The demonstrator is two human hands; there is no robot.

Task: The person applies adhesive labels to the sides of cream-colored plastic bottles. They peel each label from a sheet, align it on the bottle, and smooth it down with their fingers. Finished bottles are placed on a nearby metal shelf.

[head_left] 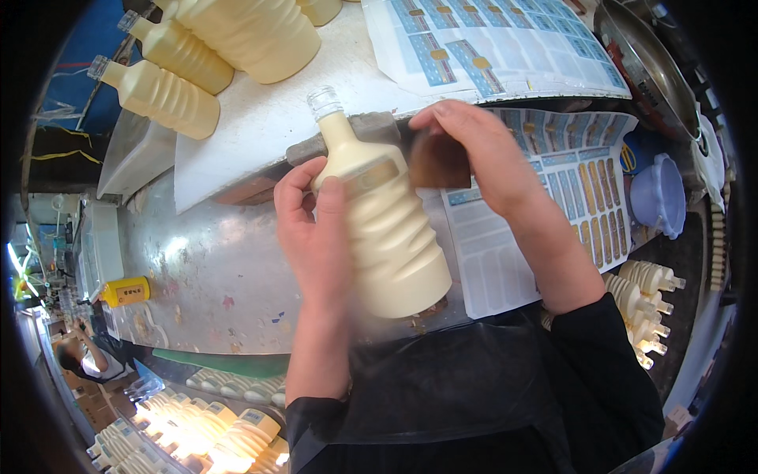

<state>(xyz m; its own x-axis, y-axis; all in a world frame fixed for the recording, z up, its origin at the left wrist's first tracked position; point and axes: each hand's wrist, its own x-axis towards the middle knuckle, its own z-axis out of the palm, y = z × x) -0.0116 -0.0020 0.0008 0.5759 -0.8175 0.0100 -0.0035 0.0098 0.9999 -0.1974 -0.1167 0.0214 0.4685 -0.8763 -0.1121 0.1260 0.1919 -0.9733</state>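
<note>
Gripping the cream bottle (387, 229), left hand (316, 237) fingers clamp it; right hand (474, 150) pinches a brown card (437, 160).

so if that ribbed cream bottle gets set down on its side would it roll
Probably: the cream bottle looks round, so it could roll, though its spiral ribs may slow it. It seems full, so likely heavy. The left hand grips the ribs, which should limit slipping.
</note>
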